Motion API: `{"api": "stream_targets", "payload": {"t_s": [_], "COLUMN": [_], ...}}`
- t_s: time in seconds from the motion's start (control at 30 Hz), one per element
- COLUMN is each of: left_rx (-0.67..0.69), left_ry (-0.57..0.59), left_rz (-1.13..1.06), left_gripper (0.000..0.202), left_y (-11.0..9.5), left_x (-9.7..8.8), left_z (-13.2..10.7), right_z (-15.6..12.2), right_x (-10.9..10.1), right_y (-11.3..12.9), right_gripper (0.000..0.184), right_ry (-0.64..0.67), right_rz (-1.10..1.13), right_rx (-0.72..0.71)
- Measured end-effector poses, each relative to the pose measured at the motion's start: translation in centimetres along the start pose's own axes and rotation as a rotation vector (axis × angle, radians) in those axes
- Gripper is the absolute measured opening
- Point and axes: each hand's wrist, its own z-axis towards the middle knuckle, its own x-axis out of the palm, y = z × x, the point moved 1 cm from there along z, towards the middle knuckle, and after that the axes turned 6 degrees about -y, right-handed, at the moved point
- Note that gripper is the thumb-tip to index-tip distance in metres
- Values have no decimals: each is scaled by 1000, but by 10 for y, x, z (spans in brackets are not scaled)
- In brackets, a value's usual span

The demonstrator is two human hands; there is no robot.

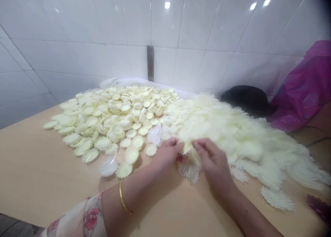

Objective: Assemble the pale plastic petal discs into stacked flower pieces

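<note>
My left hand (169, 150) and my right hand (212, 159) meet near the middle of the table. Both pinch a pale yellow petal piece (187, 147) with a fringed edge between thumbs and fingers. Just below it, several pale fringed pieces (191, 171) hang or lie between the hands; I cannot tell whether they are joined to the held one. Left of the hands spreads a heap of small, round, scalloped pale yellow discs (125, 107). To the right rises a heap of larger, thin fringed petal pieces (222, 123).
A small clear cup (108, 166) with something white in it stands left of my forearm. Crumpled white paper or cloth (154, 134) lies between the heaps. Behind are a black rounded object (244, 97), a magenta plastic bag (302, 88) and a tiled wall (124, 19).
</note>
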Motion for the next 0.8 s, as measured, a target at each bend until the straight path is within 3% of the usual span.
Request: {"api": "stream_targets", "payload": {"t_s": [0.1,0.33,0.47,0.63,0.8], "left_rx": [58,85,71,84,100], "left_ry": [20,-33,-45,56,88], "left_rz": [68,34,68,187,323], "left_gripper": [22,32,35,40,43], "left_y": [3,2,-2,2,6], "left_x": [0,3,4,0,-1], "left_z": [-1,-5,-7,-6,-4], "right_z": [3,1,0,3,4], "right_x": [-1,9,8,1,2], "right_y": [-4,-10,-4,0,-4], "right_gripper": [19,34,30,27,24], "right_ry": [13,188,228,186,282], "right_rz": [94,421,390,316,430], "right_rx": [127,381,364,263,339]}}
